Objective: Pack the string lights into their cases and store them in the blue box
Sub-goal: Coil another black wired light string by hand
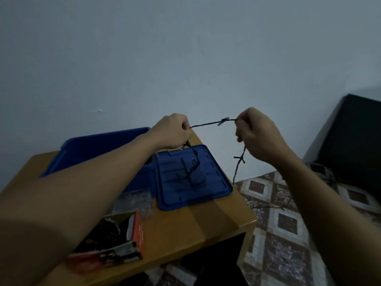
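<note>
Two hands, left hand and right hand, pinch dark string lights taut above blue lid.

Dim room, by all signs a private home. Plain pale blue-grey painted wall. Glossy floor tiles in brown-and-white diamond pattern, domestic in style. Light-brown wooden table standing by wall, carrying household clutter: open blue plastic storage box, flat blue plastic lid beside it, opened orange printed retail carton, crumpled clear plastic bag. Black boxy cabinet in right-hand corner.
</note>
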{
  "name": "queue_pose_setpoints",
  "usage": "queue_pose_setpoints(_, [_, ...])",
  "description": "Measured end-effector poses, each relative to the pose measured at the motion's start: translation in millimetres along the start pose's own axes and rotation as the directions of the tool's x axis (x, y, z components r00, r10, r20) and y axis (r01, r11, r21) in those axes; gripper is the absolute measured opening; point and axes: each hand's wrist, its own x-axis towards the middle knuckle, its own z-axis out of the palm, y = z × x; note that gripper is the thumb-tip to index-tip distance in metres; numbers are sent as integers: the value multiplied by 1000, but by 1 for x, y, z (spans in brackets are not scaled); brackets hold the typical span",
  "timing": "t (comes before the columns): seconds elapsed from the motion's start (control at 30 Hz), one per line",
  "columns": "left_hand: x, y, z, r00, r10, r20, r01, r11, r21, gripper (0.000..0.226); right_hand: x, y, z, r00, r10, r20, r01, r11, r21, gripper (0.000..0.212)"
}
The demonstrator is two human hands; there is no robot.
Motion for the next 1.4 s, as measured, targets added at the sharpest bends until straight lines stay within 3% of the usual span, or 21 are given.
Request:
queue_pose_setpoints(0.07, [-19, 9, -10, 999, -3, -41, -3, 987, -162, 12, -11, -8, -14, 999, 13, -35, -13, 1000, 22, 14])
queue_pose_setpoints(0.17, [-51, 26, -23, 1000, -27, -7, 21, 889, -457, 13, -30, -24, -32, 998, 37, -49, -33, 996, 88, 12])
queue_pose_setpoints(0.3, [-91, 39, -38, 1000, -9, 2, 8, 774, -633, 14, -54, -40, -48, 996, 75, 47, -84, 965, 247, 14])
queue_pose_setpoints(0.4, [-120, 45, -47, 1000, -1, 4, 4, 727, -687, 12, -71, -48, -56, 984, 58, 167, -111, 937, 330, 22])
queue_pose_setpoints(0.57, [-167, 56, -53, 1000, 6, -8, -9, 718, -696, 13, -101, -65, -62, 932, -17, 361, -96, 952, 291, 29])
queue_pose_setpoints(0.9, [-229, 96, -51, 998, 55, 21, -23, 693, -720, 11, -151, -103, -78, 905, -110, 410, -49, 933, 357, 28])
queue_pose_setpoints(1.0, [-238, 107, -49, 996, 86, 25, -41, 681, -731, 10, -163, -111, -83, 913, -169, 370, 22, 928, 372, 15])
queue_pose_setpoints(1.13, [-246, 116, -43, 994, 104, 21, -54, 661, -749, 11, -173, -116, -82, 949, -217, 228, 98, 893, 440, 25])
queue_pose_setpoints(1.4, [-246, 107, -29, 976, 65, 209, 101, 713, -694, 15, -171, -107, -70, 994, -16, -105, 71, 836, 544, 13])
